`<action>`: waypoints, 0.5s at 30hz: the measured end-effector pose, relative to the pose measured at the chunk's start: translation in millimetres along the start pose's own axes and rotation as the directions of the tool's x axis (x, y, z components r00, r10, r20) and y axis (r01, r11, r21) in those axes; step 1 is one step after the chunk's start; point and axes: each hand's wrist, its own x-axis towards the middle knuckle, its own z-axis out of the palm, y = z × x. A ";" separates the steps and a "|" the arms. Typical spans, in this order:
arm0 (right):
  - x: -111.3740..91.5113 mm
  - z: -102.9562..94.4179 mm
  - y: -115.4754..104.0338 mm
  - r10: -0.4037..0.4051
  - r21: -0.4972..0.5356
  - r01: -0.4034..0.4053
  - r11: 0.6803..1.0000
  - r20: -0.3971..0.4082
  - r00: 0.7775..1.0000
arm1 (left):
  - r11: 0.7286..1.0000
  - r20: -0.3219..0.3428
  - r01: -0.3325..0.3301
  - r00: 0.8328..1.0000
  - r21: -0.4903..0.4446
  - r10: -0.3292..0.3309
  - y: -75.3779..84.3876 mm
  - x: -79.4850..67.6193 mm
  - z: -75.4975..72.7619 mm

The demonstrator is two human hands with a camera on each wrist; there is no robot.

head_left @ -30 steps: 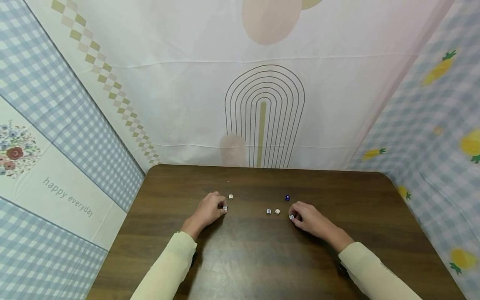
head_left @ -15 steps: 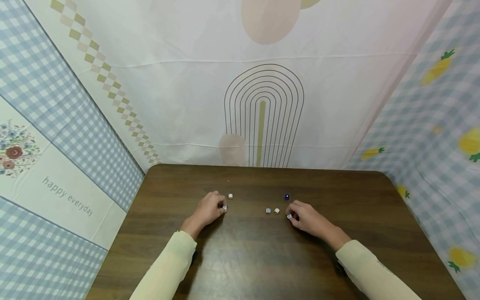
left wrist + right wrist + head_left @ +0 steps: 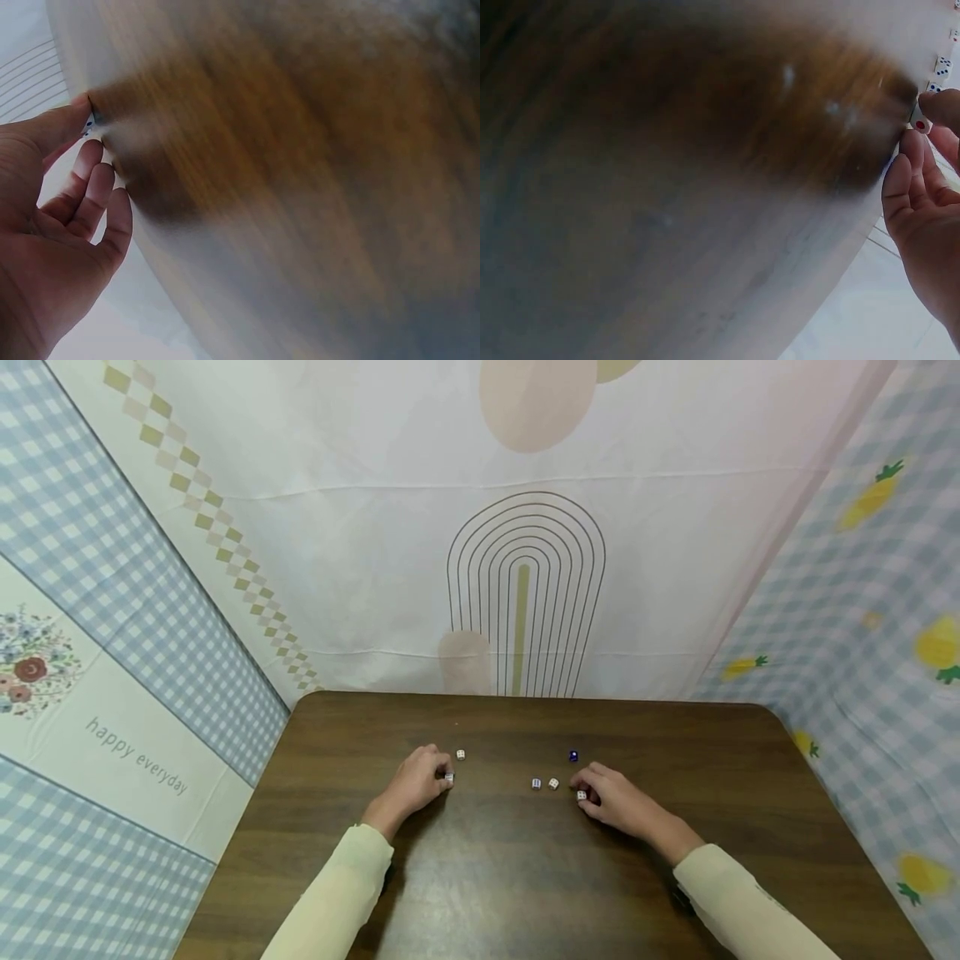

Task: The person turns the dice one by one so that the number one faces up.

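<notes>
While the left hand [image 3: 411,781] pinches a white die [image 3: 449,777] left of the blue die [image 3: 573,756], I think, murky feed, the right hand [image 3: 617,798] pinches a second die [image 3: 581,795] near it.

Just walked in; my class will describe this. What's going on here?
At a brown table, a person's left hand pinches one white die and the right hand holds another white die. Two more white dice lie between the hands, nearer the right. A blue die and a further white die lie farther back.
</notes>
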 end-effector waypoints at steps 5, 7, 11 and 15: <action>-2.9 1.1 2.5 0.004 0.062 -0.002 0.998 -0.028 1.000 | 1.000 -0.014 0.000 1.000 -0.002 0.000 0.4 -0.2 1.4; -3.3 0.9 2.7 0.003 0.073 -0.001 0.997 -0.029 1.000 | 1.000 -0.009 0.004 1.000 -0.005 -0.004 0.1 -0.1 1.3; -2.8 1.4 2.9 0.011 0.073 -0.010 0.997 -0.017 1.000 | 1.000 -0.008 0.005 1.000 -0.003 -0.005 -1.1 0.0 1.5; -2.6 2.4 3.1 0.013 0.061 -0.012 0.998 -0.026 1.000 | 1.000 -0.010 0.005 1.000 -0.006 -0.005 -0.9 -0.1 1.8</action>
